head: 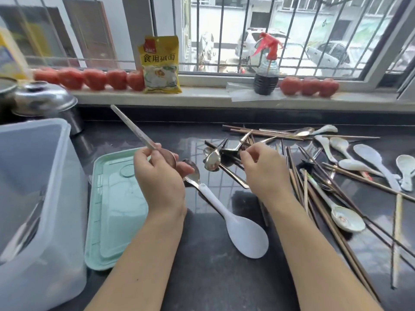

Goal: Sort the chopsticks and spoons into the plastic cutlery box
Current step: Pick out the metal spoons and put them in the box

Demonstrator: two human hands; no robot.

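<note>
My left hand (159, 176) grips a metal spoon (134, 129), its long handle pointing up and to the left. Another metal spoon (193, 173) lies on the dark counter just under that hand, touching a white plastic rice paddle (244, 230). My right hand (262, 171) hovers with curled fingers over a heap of metal spoons (212, 160); its fingertips are hidden, so a hold cannot be made out. Brown chopsticks (314, 198) and white ceramic spoons (347, 218) lie scattered to the right. The translucent plastic cutlery box (33, 198) stands at the left.
A mint-green lid (116, 209) lies flat between the box and my left arm. A steel pot with a lid (45, 99) stands behind the box. On the windowsill are tomatoes (94, 78), a yellow packet (160, 63) and a spray bottle (266, 79).
</note>
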